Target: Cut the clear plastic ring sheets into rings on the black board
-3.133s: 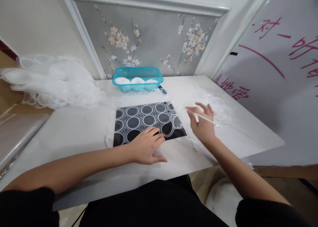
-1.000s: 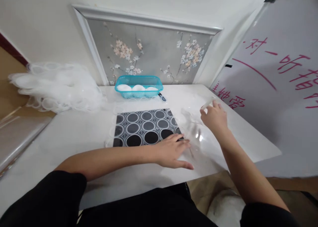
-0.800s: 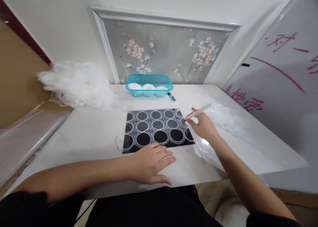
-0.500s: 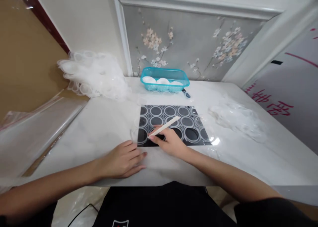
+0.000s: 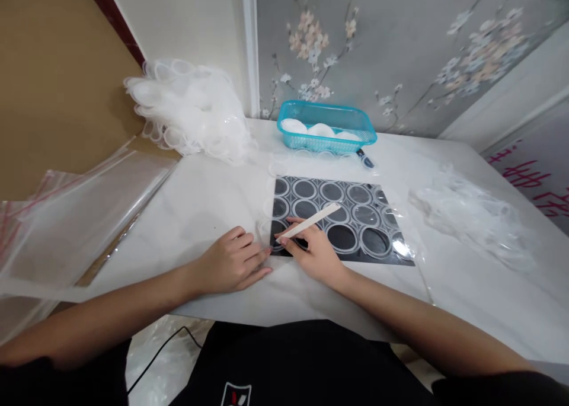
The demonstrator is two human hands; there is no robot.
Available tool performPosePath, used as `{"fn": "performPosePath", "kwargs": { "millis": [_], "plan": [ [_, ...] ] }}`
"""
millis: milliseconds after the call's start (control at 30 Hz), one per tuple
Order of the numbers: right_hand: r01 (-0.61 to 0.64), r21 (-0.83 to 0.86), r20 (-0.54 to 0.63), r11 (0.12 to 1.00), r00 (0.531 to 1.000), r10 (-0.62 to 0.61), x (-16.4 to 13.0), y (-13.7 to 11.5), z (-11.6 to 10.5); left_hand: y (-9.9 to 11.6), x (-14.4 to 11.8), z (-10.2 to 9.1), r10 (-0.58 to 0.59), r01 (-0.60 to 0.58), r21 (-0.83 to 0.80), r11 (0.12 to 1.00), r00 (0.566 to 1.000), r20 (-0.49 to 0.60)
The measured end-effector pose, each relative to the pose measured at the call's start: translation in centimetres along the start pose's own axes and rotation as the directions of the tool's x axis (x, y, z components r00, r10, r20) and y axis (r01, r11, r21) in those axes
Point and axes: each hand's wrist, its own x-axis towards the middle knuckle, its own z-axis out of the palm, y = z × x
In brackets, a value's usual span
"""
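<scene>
In my right hand (image 5: 313,249) is a slim, flat, cream-coloured stick (image 5: 311,221), held slantwise like a pen. Its lower end points at the front left circle of a dark sheet (image 5: 402,259) covered with pale rings. A clear plastic film with ring outlines seems to lie over this sheet, spreading past its left edge. My left hand (image 5: 235,261) rests on the white table, fingers stretched out and slightly bent. Its fingertips are at the sheet's front left corner; whether they press on the film I cannot tell.
A turquoise basket (image 5: 329,144) with white round pieces stands behind the sheet, a dark-handled tool (image 5: 365,159) beside it. At the back left is a heap of clear ringed plastic (image 5: 191,112). Crumpled film (image 5: 475,216) lies right, flat plastic bags (image 5: 89,216) left.
The view has shifted, so the table things appear farther right. My left hand has moved forward to the sheet's corner. The stick's lower end has moved slightly left over the sheet.
</scene>
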Motion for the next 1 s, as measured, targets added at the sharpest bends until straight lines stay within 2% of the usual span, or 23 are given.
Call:
{"fn": "performPosePath", "kwargs": {
  "millis": [133,267,333,433,500,567,667,733,800,833,933,1000],
  "plan": [
    [0.046,-0.029,0.003,0.999,0.999,-0.046,0.0,-0.1,0.0,-0.1,0.0,0.2,-0.01,0.01,0.02,1.0,1.0,0.007],
    [0.194,-0.153,0.024,0.969,0.981,-0.193,-0.5,0.1,0.0,-0.1,0.0,0.4,-0.011,0.01,0.038,0.999,1.0,0.02],
    [0.33,-0.295,0.068,0.897,0.943,-0.325,-1.1,0.2,0.2,0.0,0.1,0.4,-0.009,0.008,0.058,0.998,1.0,0.022],
    [0.524,-0.498,0.166,0.691,0.839,-0.518,-1.9,0.2,0.6,0.3,0.1,0.4,-0.011,0.009,0.086,0.996,1.0,0.02],
    [0.566,-0.586,0.206,0.58,0.796,-0.569,-2.0,0.1,0.7,0.5,0.0,0.5,-0.02,0.018,0.062,0.998,0.999,0.033],
    [0.556,-0.633,0.205,0.538,0.791,-0.576,-1.3,0.0,0.3,0.7,0.0,0.6,-0.035,0.034,0.017,0.999,0.998,0.049],
    [0.473,-0.666,0.093,0.577,0.82,-0.564,1.2,-0.2,-1.5,0.7,-0.1,0.6,-0.052,0.054,-0.023,0.998,0.997,0.065],
    [0.344,-0.67,-0.093,0.658,0.84,-0.534,3.1,-0.4,-3.3,0.7,-0.1,0.6,-0.051,0.054,-0.04,0.998,0.996,0.069],
    [0.201,-0.612,-0.302,0.765,0.834,-0.461,4.6,-0.5,-5.0,0.6,-0.1,0.5,-0.052,0.057,-0.064,0.996,0.996,0.067],
    [0.154,-0.564,-0.366,0.811,0.834,-0.413,5.0,-0.5,-5.7,0.5,-0.1,0.4,-0.055,0.06,-0.078,0.995,0.996,0.065],
    [0.11,-0.418,-0.405,0.902,0.866,-0.293,5.2,-0.2,-7.2,0.5,-0.1,0.3,-0.074,0.08,-0.098,0.992,0.995,0.061],
    [0.098,-0.303,-0.456,0.948,0.859,-0.235,5.0,0.0,-8.1,0.5,-0.2,0.3,-0.079,0.085,-0.09,0.992,0.995,0.06]
  ]
}}
